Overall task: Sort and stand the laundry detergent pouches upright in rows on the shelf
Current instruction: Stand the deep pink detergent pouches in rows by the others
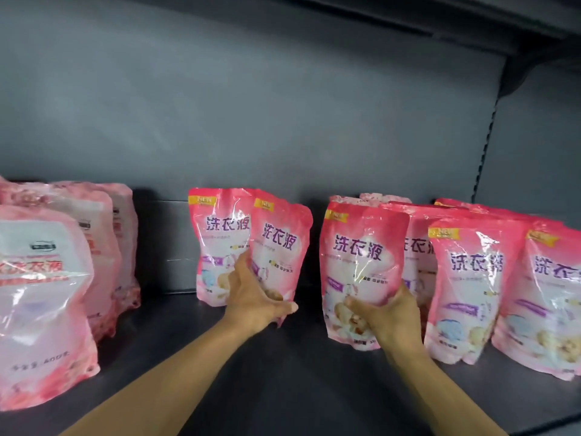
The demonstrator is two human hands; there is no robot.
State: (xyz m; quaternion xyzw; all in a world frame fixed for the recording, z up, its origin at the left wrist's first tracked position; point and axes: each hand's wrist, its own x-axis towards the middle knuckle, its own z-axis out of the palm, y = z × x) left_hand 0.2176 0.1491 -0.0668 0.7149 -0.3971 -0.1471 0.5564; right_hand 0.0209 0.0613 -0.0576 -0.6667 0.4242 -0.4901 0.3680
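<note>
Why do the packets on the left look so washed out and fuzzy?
Head view: the pale pink plastic pouch at far left is blurred and stretched by the wide lens; glare streaks the glossy pink pouch gripped by the right hand; the dark grey shelf back panel is dim.

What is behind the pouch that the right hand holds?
Behind the pouch in the right hand, the tops of more pink pouches show. Their lower parts are covered, so their number is unclear.

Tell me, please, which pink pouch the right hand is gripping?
The right hand grips the front pouch just right of the shelf gap; its neighbours further right stand untouched, and the left hand holds a different pouch.
</note>
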